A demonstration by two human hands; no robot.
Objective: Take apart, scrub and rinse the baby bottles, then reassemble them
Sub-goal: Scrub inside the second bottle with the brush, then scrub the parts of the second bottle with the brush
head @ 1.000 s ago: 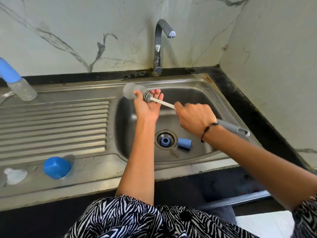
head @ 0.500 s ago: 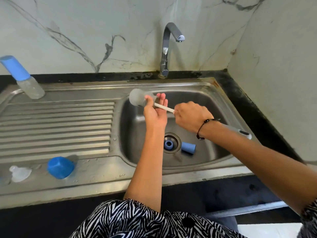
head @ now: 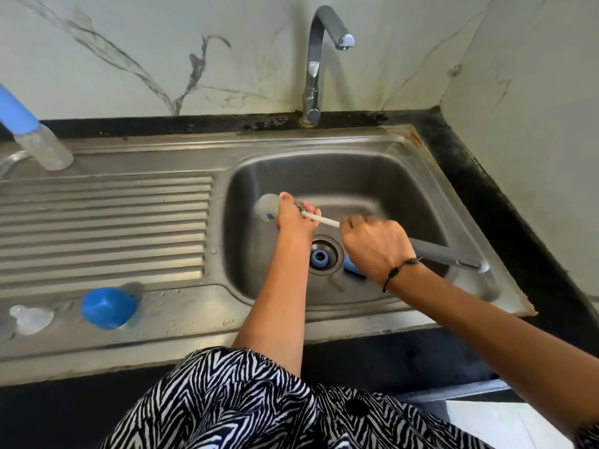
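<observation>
White marble-look wall panels with grey veins rise behind the steel sink, meeting a plain pale side wall at the right corner. A chrome gooseneck tap stands at the back rim. The black worktop edging the sink looks stained and grimy along the wall joint. Daylight falls evenly; a ribbed drainboard lies left.
</observation>
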